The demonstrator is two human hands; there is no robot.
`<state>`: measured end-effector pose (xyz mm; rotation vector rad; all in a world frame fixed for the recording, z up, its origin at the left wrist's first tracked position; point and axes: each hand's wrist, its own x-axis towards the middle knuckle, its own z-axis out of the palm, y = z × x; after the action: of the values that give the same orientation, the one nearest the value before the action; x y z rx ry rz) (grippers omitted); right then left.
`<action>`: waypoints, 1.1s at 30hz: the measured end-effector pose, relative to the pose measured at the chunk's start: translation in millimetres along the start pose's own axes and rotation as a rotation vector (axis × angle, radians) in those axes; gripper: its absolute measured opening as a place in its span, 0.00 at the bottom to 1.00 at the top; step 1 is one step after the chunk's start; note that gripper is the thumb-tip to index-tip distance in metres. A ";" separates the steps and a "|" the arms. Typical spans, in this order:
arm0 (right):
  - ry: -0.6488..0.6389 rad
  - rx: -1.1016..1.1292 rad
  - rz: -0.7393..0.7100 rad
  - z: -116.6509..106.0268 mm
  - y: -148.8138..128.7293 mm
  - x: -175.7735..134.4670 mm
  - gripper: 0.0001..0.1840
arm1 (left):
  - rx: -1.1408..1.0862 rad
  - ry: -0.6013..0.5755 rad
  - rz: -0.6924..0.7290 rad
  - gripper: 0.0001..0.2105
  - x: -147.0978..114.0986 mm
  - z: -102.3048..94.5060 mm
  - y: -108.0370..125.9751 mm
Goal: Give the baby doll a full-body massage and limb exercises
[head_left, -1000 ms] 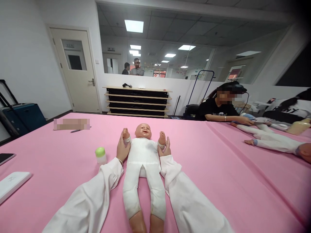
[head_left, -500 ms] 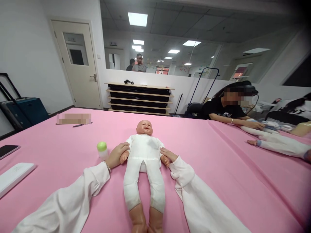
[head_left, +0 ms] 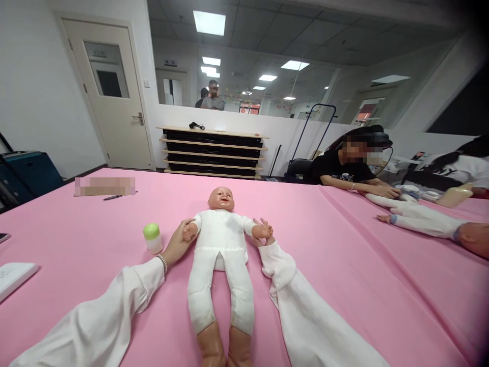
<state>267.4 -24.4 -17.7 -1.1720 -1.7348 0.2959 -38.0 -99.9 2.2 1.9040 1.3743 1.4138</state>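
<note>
Baby doll point(head_left: 221, 239) lies face up on the pink tabletop point(head_left: 344, 275), head pointing away from the camera, legs stretched toward the near edge, white suit covering trunk and limbs, bare feet at the bottom of the view. Left hand point(head_left: 179, 243) is wrapped around the doll's wrist on the camera's left, fingers curled round it just below the small fist; a beaded bracelet shows at the white sleeve cuff. Right hand point(head_left: 262, 237) lies under and against the doll's other wrist, mostly hidden by the doll's open hand and by the sleeve; whether it is closed round the wrist cannot be told. Both doll arms are held out sideways from the shoulders. A small bottle with a green cap point(head_left: 152, 238) stands upright just beside the left hand, not touching it. Farther right along the tabletop, another person point(head_left: 344, 168) in a black top rests a hand on a second doll point(head_left: 420, 221) lying flat. A white device point(head_left: 11, 275) sits at the left edge.
</note>
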 end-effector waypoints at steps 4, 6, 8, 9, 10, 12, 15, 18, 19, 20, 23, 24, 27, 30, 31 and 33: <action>0.171 0.154 -0.060 11.2 -10.6 9.2 0.37 | -0.044 0.204 -0.066 0.25 29.8 21.2 5.6; 0.230 0.240 -0.057 19.4 -19.7 19.8 0.37 | 0.032 0.284 -0.054 0.28 47.4 31.3 6.2; 0.241 0.268 -0.001 27.7 -28.2 32.8 0.34 | 0.156 0.323 -0.082 0.29 63.6 39.9 4.2; 0.240 0.268 0.030 31.5 -31.9 39.0 0.33 | 0.224 0.328 -0.115 0.30 70.5 43.5 2.3; 0.233 0.265 0.051 34.7 -35.1 44.6 0.32 | 0.287 0.324 -0.154 0.30 76.6 46.5 -0.1; 0.215 0.244 0.066 39.2 -40.2 53.3 0.31 | 0.396 0.305 -0.226 0.29 86.1 50.8 -5.7; 0.166 0.199 0.085 42.0 -43.2 60.9 0.29 | 0.526 0.233 -0.321 0.27 95.4 53.2 -13.4; 0.102 0.132 0.113 43.2 -37.2 64.8 0.28 | 0.599 0.160 -0.382 0.25 101.1 53.5 -19.1; 0.081 0.102 0.115 43.9 -33.4 65.6 0.27 | 0.603 0.146 -0.380 0.24 102.5 53.6 -20.9; 0.062 0.073 0.117 44.8 -29.0 66.1 0.27 | 0.597 0.132 -0.368 0.23 103.6 53.8 -22.7; 0.010 0.015 0.122 48.7 -15.0 67.0 0.24 | 0.512 0.088 -0.312 0.22 105.7 54.9 -28.7; -0.002 0.014 0.125 50.2 -10.6 67.2 0.24 | 0.476 0.079 -0.309 0.22 106.1 55.4 -30.6; -0.026 0.032 0.141 54.5 -0.6 67.8 0.23 | 0.422 0.081 -0.342 0.24 106.6 56.5 -35.4; -0.045 0.048 0.182 56.2 1.0 67.7 0.24 | 0.412 0.095 -0.371 0.24 106.2 57.0 -37.8; -0.043 0.062 0.193 55.8 -1.0 67.2 0.24 | 0.400 0.102 -0.367 0.24 105.8 57.0 -38.1; -0.023 0.108 0.200 53.4 -8.2 65.3 0.23 | 0.361 0.128 -0.343 0.23 104.4 56.6 -38.7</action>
<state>215.6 40.4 -0.3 -1.2686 -1.6024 0.5194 -5.4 20.7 0.8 1.6856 2.0201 1.1963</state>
